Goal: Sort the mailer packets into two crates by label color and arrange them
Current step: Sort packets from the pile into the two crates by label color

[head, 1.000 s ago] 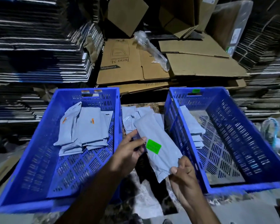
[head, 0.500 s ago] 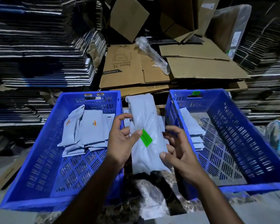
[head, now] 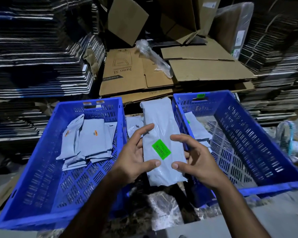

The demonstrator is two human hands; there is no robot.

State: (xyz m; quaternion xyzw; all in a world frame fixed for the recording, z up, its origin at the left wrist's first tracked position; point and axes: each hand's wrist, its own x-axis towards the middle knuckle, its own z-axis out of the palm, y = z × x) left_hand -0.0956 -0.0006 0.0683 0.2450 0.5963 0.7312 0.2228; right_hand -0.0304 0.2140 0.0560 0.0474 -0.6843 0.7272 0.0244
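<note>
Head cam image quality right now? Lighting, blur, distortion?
Head view: dim overall, the cardboard stacks nearly black; the green label glows sharp on the held packet; right crate slightly smeared; wide-angle bending at the edges.

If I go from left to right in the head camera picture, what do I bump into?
left crate → left hand → green label → right hand → right crate

Both hands on it: left hand (head: 136,152) and right hand (head: 194,158) hold the grey mailer packet (head: 162,134) (green label (head: 161,149) up) between two blue crates.
</note>
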